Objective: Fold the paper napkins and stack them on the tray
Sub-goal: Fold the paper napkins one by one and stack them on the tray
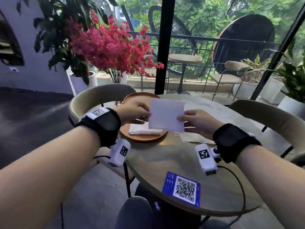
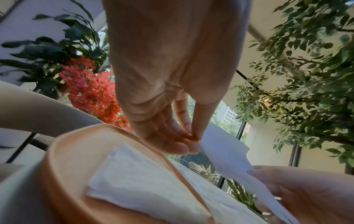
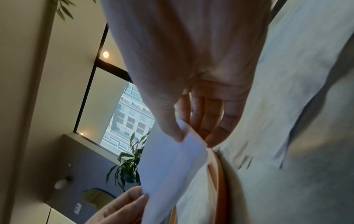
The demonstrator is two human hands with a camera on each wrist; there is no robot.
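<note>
Held in the air over the near edge of the round wooden tray (image 1: 142, 138): 1 white paper napkin (image 1: 166, 115), pinched at its left edge by the left hand (image 1: 133, 111) and at its right edge by the right hand (image 1: 196, 121). On the tray beneath, a stack of folded napkins (image 1: 143, 129). More napkin paper (image 1: 193, 138) lying flat on the table (image 1: 165, 162) under the right hand.

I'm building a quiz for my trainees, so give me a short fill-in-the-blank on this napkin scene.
1. The napkin in the air is held by ____ hands.
2. The left hand pinches its edge while the right hand pinches the ____ edge.
3. Folded napkins already lie on the round ____ tray.
4. A blue card near the table edge shows a ____ code.

Missing words: two; opposite; orange; QR
</note>
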